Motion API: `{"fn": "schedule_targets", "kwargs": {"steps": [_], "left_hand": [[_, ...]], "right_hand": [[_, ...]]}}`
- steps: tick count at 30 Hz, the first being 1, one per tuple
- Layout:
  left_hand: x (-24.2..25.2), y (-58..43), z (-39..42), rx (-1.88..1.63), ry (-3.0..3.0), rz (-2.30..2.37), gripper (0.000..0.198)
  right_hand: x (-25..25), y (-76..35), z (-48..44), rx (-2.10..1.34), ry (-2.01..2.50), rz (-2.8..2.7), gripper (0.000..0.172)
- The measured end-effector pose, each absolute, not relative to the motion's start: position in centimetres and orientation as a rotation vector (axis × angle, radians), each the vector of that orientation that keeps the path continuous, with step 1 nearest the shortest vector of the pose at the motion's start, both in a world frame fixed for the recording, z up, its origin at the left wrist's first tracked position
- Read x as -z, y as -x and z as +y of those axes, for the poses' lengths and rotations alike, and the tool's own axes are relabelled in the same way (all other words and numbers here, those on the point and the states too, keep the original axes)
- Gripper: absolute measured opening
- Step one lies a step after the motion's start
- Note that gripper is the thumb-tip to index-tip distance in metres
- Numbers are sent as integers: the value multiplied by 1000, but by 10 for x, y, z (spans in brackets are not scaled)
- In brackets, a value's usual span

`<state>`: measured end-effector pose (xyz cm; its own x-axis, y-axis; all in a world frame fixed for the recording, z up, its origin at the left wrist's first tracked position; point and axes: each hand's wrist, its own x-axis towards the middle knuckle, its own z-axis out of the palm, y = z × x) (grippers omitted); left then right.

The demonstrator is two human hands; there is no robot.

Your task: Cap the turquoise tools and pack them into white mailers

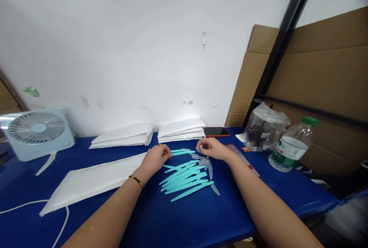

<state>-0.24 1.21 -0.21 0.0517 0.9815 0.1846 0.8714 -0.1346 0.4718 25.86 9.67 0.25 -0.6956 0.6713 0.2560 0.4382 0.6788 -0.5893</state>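
Note:
My left hand (156,158) is closed, its fingertips pinching the handle ends of turquoise eyebrow razors (182,151), slim and pointing right. My right hand (211,148) pinches a small translucent blade cap (198,149), partly hidden by the fingers. Between and below my hands lies a loose fan of several more turquoise razors (184,183) on the blue table. At their right ends, loose translucent caps (211,173) are scattered, with one cap (215,189) nearest the front. A long white padded envelope (94,175) lies beside my left wrist and partly under it.
Two stacks of white envelopes (123,136) (181,130) rest against the wall. A light-blue fan (38,133) stands left, near a white cable (64,221). On the right are two phones (217,131) (243,159), a bagged drink cup (263,127) and a green-capped bottle (291,146).

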Motion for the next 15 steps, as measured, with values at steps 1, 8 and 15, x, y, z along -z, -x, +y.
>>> {"fn": "schedule_targets", "kwargs": {"steps": [1, 8, 15], "left_hand": [[2, 2, 12, -694, -2091, 1896, 15], [4, 2, 13, -709, -2055, 1848, 14], [1, -2, 13, -719, -2154, 1913, 15]], "right_hand": [[-3, -258, 96, -712, 836, -2440, 14], [-6, -252, 90, -753, 798, -2475, 17], [-5, -237, 84, -710, 762, -2485, 20]]}}
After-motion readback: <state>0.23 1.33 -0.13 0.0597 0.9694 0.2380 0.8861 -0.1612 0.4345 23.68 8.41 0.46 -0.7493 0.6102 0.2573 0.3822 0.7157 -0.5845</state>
